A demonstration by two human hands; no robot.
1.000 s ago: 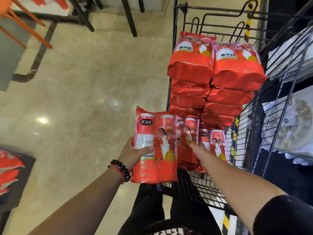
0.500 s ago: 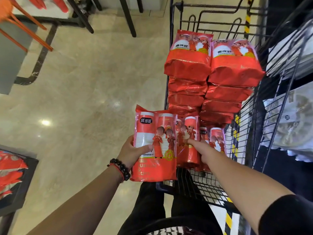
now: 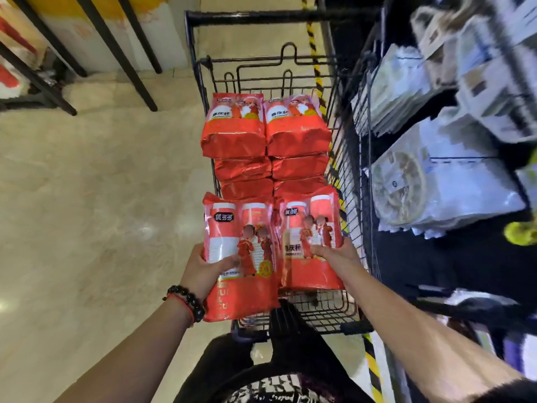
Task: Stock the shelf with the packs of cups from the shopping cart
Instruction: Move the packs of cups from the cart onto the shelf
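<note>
Beige glossy floor tiles (image 3: 87,199) fill the left side. Left hand (image 3: 203,271) grips one red pack of cups (image 3: 238,257) by its edge, and right hand (image 3: 334,257) grips a second pack (image 3: 311,242), both lifted above the shopping cart (image 3: 343,181), probably to carry two at once. More packs (image 3: 264,141) lie stacked inside. Shelf (image 3: 436,175) with white goods stands just right

Both my arms reach forward. My left hand (image 3: 203,271) grips one red pack (image 3: 238,257); my right hand (image 3: 338,255) grips another pack (image 3: 311,239) alongside.
</note>
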